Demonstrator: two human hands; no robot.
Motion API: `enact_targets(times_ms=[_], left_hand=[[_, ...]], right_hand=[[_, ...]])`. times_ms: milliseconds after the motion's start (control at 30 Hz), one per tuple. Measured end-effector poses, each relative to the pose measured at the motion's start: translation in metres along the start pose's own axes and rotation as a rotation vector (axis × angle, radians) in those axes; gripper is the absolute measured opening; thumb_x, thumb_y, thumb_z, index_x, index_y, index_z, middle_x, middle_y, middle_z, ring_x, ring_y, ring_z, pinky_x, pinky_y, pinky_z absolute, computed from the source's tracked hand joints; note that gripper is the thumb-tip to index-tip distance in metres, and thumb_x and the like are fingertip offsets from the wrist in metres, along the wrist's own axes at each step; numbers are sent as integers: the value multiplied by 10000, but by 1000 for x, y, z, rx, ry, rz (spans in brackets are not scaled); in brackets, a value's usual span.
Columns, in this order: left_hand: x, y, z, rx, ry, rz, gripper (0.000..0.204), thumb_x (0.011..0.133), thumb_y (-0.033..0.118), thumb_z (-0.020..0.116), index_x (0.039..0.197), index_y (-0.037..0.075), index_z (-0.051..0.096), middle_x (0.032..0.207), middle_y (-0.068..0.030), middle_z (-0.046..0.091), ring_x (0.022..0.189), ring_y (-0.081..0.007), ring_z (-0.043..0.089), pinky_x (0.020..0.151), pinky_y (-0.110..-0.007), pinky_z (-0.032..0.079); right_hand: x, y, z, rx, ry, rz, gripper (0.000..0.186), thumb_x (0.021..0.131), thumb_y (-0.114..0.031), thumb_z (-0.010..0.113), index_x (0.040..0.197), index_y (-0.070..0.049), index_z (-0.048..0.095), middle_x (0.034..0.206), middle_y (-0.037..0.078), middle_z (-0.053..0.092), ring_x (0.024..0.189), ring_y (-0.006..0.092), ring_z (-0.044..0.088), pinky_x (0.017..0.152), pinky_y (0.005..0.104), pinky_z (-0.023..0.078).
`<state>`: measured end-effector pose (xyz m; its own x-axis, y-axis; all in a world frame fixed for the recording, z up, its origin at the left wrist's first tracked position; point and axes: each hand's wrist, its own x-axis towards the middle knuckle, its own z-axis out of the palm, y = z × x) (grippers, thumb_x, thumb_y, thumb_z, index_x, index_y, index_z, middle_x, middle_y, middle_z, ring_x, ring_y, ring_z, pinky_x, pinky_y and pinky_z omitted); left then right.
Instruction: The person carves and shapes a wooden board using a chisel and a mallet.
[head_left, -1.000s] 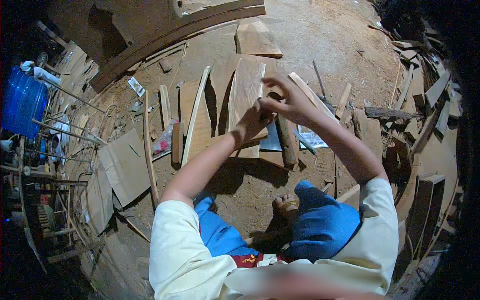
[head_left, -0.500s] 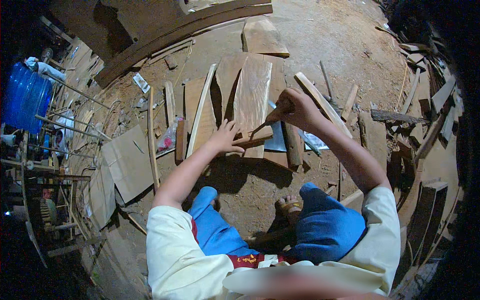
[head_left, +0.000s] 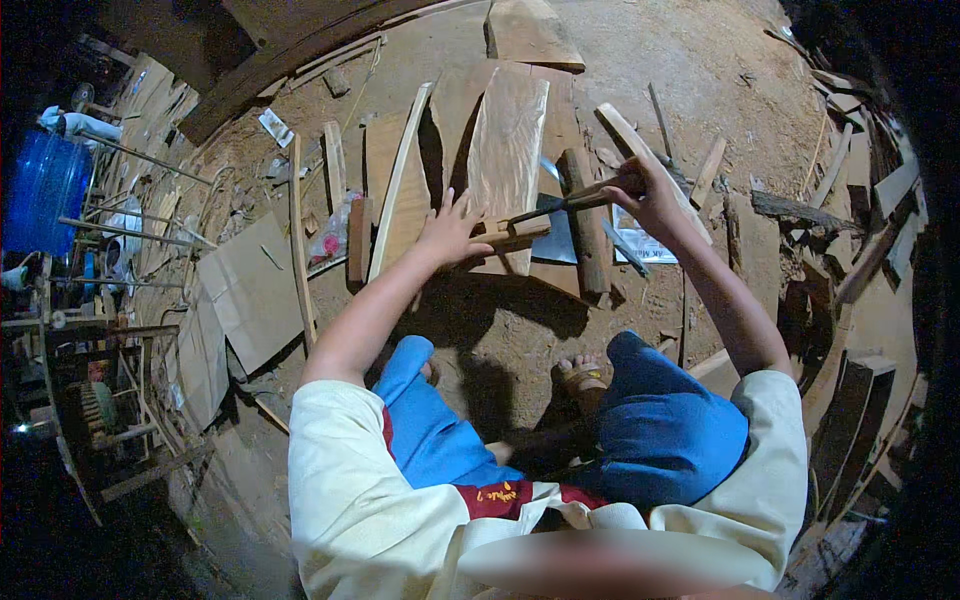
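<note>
A short wooden block (head_left: 522, 236) lies across a pale, rough-edged board (head_left: 508, 150) on the ground in front of me. My left hand (head_left: 450, 236) holds the block's left end between thumb and fingers, with the other fingers spread over the boards. My right hand (head_left: 648, 196) is closed around the handle of a chisel (head_left: 570, 202), off to the right. The chisel slants low, nearly flat, its dark blade pointing left at the block. Whether the tip touches the wood I cannot tell.
Right of the board lie a round wooden billet (head_left: 588, 240) and a long pale strip (head_left: 640, 150). A cardboard sheet (head_left: 250, 290) and a blue drum (head_left: 45, 195) are on the left. Scrap wood (head_left: 855, 225) is heaped at the right. My feet stand close in front.
My right hand has moved right and tipped the chisel from steep to nearly flat. My left hand stays at the block. The whole view has shifted slightly.
</note>
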<state>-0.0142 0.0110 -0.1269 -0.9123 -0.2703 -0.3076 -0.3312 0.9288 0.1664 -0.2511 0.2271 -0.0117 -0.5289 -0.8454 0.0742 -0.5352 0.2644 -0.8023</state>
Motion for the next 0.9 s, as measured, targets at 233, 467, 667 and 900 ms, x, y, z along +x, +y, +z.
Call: enact_targets(times_ms=[233,467,667,900], left_hand=[[-2,2,-3,-25,8,-7,809,734,627,540,1370,196,286,1428,-178,196,1322,-390,144,993,-548,287],[-1,0,-1,-64,4,-12,780,725,628,547,1359,238,313,1443,-155,171,1333,-379,117,1016,-563,240],[-1,0,-1,-80,-1,-17,794,723,633,545,1369,245,294,1443,-158,174,1334,-376,120,1010,-568,245],[-1,1,-3,-71,-24,-22,814,724,639,537,1383,251,258,1443,-171,166,1334,-380,118,1013,-570,235]], right_hand=[[-32,56,14,327,72,339,346,753,-219,724,924,-5,514,809,69,604,734,128,567,670,256,459],[-36,44,3,72,55,71,288,759,-148,713,926,-27,511,806,47,579,716,106,554,653,237,459],[-29,14,-9,60,11,-27,282,777,-79,684,956,-27,473,793,35,549,700,92,522,614,226,437],[-29,13,-6,161,19,56,289,767,-77,693,955,-34,478,801,36,555,724,87,529,641,228,436]])
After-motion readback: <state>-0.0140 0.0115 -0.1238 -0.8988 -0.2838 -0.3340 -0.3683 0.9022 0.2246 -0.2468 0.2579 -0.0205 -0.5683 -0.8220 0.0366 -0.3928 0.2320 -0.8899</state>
